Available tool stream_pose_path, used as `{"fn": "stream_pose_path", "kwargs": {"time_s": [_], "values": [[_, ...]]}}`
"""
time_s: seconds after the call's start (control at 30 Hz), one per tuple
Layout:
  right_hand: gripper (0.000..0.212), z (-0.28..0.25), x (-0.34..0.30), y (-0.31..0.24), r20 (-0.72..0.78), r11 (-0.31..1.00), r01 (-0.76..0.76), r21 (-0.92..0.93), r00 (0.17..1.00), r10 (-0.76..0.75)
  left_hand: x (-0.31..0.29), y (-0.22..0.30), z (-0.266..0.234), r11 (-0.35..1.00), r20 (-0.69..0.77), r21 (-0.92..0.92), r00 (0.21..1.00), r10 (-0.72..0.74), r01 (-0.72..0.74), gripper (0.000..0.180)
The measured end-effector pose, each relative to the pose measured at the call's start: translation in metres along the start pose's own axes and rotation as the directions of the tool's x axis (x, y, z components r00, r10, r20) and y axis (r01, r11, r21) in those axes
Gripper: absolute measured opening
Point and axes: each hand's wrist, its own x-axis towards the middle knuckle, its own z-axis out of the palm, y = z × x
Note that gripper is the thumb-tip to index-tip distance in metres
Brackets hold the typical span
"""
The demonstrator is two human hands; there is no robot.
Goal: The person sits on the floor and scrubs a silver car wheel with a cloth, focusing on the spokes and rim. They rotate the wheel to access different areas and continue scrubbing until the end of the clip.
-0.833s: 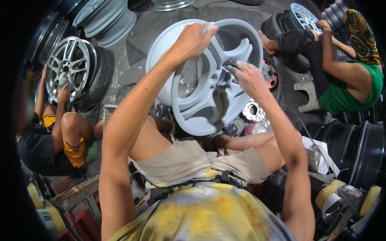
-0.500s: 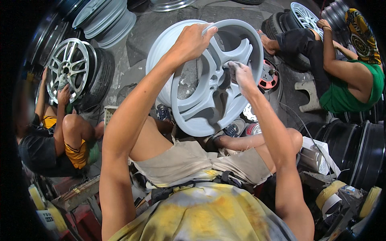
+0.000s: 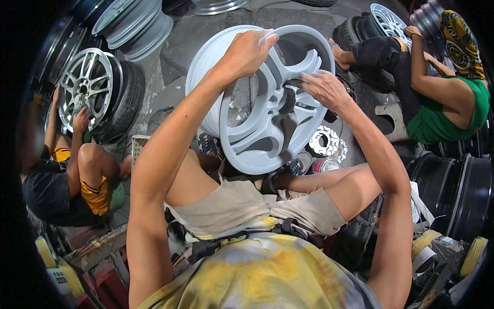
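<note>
A light-grey alloy wheel rim (image 3: 276,118) with broad spokes stands tilted between my legs, its open face toward me. My left hand (image 3: 251,51) is closed over its upper edge, thumb on the lip. On the right side of the rim, my right hand (image 3: 327,90) has its fingers bent together against a spoke near the hub. Its fingertips are partly hidden, and whatever small thing may be under them I cannot make out. White dust shows on its fingers. Behind the rim's left side its pale barrel shows.
At left a person holds a tool to a silver wheel (image 3: 86,90) with a tyre. Another person in a green top (image 3: 453,110) sits at right by a wheel. Silver cut-out discs (image 3: 325,142) and a can (image 3: 325,165) lie near my right foot. Black rims (image 3: 442,193) stand at right.
My right hand has shifted slightly up and right along the spoke and turned, its elbow swinging outward. My right knee has lowered, uncovering the silver discs. My left hand stays on the rim's edge.
</note>
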Motion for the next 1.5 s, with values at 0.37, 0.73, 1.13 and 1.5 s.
{"fn": "stream_pose_path", "kwargs": {"time_s": [0.37,0.73,1.13,1.5], "values": [[0.025,-0.063,0.019,-0.122,-0.093,0.551,-0.232,0.802,0.862,0.499,0.010,-0.017,-0.005,0.999,-0.021,0.033,1.000,0.013,-0.013,0.049],[0.037,-0.077,0.033,-0.166,0.008,0.817,-0.200,0.540,0.972,0.233,0.013,0.003,0.000,0.999,0.000,-0.023,1.000,-0.029,0.029,0.043],[0.035,-0.082,0.032,-0.160,0.088,0.816,-0.284,0.503,0.956,0.279,0.017,0.000,0.000,0.999,-0.002,0.012,0.999,-0.039,0.039,0.043],[0.031,-0.065,0.055,-0.179,-0.195,0.806,-0.179,0.564,0.920,0.341,0.022,0.003,0.006,0.998,-0.014,0.001,0.998,-0.057,0.057,0.048]]}}
